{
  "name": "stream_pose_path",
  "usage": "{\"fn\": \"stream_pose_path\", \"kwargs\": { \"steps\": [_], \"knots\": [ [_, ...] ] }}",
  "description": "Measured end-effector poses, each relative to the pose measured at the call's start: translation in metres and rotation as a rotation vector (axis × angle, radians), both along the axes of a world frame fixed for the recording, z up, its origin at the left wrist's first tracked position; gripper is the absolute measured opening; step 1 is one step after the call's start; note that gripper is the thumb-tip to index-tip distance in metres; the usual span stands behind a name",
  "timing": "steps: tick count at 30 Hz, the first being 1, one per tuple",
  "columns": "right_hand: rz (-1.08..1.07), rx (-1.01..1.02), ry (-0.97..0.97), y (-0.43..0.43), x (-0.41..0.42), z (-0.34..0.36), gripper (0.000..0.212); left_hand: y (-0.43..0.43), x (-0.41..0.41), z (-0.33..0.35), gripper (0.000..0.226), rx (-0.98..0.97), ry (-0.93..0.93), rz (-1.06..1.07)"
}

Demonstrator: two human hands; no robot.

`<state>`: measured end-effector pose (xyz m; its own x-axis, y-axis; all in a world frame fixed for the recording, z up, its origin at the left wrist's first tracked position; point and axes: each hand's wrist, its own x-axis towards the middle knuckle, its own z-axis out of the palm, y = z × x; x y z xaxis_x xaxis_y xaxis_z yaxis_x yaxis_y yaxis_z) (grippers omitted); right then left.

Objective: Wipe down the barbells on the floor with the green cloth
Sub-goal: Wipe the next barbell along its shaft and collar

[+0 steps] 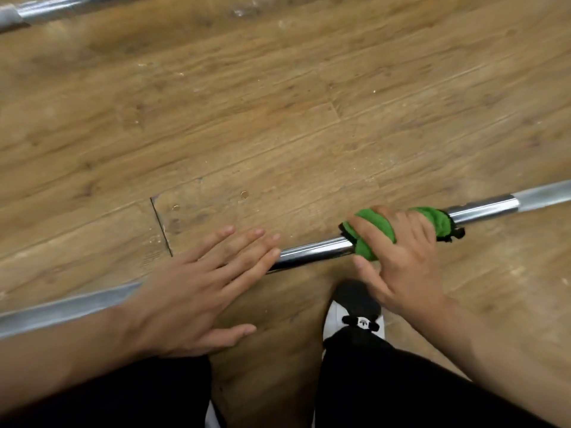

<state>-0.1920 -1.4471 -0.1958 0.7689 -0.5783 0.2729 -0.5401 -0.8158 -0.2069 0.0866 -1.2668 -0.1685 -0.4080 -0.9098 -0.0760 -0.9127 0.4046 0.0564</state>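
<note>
Wood floor (pixel 278 118): near barbell (pixel 312 251), far barbell (pixel 61 9)

Two barbells lie here, near barbell (pixel 315 252) and far barbell (pixel 55 9), plus one green cloth (pixel 432 219).

The long chrome steel barbell bar (pixel 315 250) runs off both side edges, neither end showing. The left hand (pixel 200 288) covers one stretch; the green terry cloth (pixel 432 219), half covered by the right hand (pixel 398 261), wraps another. Far beyond it, a second chrome bar (pixel 61 9) is blurred and cut by the top-left corner. Just nearer, a black-and-white shoe (pixel 355 298) lies partly behind the right hand.
</note>
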Motion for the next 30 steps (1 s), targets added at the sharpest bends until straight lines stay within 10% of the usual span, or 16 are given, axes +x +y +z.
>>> {"fn": "stream_pose_path", "kwargs": {
  "steps": [6, 15, 25, 30],
  "knots": [
    [-0.447, 0.080, -0.099, -0.013, -0.031, 0.006, 0.065, 0.002, -0.006, -0.004, 0.096, -0.022, 0.017, -0.083],
    [0.175, -0.011, -0.036, 0.053, 0.028, 0.004, 0.057, 0.016, -0.020, -0.006, 0.089, -0.061, -0.011, -0.084],
    [-0.406, 0.011, -0.163, -0.011, -0.052, -0.005, 0.071, 0.011, -0.016, -0.007, 0.087, -0.043, -0.008, -0.071],
    [-0.084, 0.070, -0.111, 0.062, 0.031, -0.004, 0.068, 0.004, -0.011, -0.007, 0.084, -0.048, 0.007, -0.054]
  ]
}}
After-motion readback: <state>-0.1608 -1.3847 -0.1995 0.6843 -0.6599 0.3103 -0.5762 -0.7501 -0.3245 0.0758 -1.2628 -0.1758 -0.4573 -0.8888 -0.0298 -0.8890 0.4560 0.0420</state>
